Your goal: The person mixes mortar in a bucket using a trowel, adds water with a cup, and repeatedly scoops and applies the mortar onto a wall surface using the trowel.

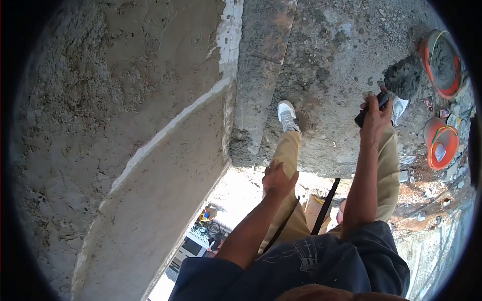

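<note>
My right hand is closed around a small black object, phone-like in shape, and the fingers cover most of it. It is held above the right trouser leg, near the right shoe. My left hand rests on the left trouser leg around the knee, its thumb apart from the fingers and nothing visible in it. The left shoe stands on the rough ground.
A partly plastered wall with a pale ridge fills the left side. On the right are an orange tub of grey mix, a dark mortar heap and another orange tub. Rubble lies nearby. A black strap hangs between the legs.
</note>
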`<state>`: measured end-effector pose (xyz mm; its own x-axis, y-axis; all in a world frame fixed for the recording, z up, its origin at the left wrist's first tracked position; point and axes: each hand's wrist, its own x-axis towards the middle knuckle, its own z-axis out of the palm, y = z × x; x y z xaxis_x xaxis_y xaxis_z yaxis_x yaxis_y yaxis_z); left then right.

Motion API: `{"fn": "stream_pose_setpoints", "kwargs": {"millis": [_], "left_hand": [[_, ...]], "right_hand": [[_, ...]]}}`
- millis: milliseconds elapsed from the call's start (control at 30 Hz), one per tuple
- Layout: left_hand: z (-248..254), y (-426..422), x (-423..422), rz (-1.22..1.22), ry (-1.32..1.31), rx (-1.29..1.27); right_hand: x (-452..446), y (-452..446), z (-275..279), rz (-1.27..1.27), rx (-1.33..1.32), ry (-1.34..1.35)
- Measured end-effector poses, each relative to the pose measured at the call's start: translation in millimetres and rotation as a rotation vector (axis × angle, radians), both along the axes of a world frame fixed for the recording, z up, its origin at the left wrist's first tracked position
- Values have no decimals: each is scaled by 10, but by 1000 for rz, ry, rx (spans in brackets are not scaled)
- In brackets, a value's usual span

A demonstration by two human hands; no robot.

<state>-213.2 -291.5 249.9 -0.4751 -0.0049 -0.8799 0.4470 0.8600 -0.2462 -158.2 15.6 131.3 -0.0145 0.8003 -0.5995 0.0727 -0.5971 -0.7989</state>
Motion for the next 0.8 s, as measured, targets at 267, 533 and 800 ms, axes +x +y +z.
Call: {"fn": "stream_pose_setpoints", "kwargs": {"millis": [267, 533, 800], "left_hand": [[63, -986, -52, -188, 224, 390], [177, -843, -405, 123, -100, 221], [71, -994, -475, 225, -96, 277]], "right_hand": [[-3712, -2596, 1241, 516, 57, 189], [-2935, -3153, 227, 630, 146, -319], [-3451, -3247, -635, 150, -968, 504]]}}
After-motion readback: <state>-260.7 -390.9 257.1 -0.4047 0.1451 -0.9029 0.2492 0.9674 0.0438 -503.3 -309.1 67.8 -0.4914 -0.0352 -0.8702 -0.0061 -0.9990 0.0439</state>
